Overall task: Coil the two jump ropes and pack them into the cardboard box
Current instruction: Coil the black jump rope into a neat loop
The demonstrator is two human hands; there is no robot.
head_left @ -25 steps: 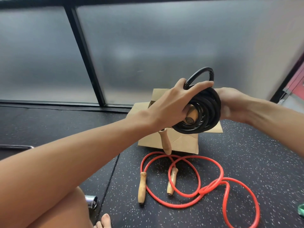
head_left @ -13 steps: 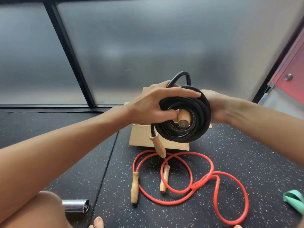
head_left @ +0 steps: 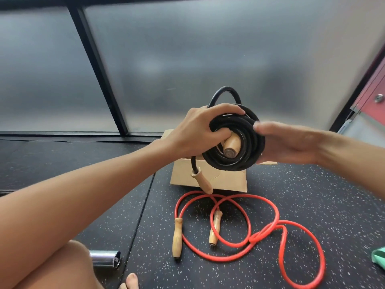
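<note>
Speckled black rubber floor (head_left: 302, 195): coiled black jump rope (head_left: 235, 142) is clamped by left hand (head_left: 195, 130) above brown cardboard box (head_left: 225, 180); right hand (head_left: 291, 142) is spread against it; the loose top loop could let it unwind.

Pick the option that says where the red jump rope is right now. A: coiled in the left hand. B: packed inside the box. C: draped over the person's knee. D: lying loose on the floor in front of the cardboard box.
D: the red jump rope sprawls in loose loops on the floor, on the near side of the cardboard box, with neither hand touching it.
</note>
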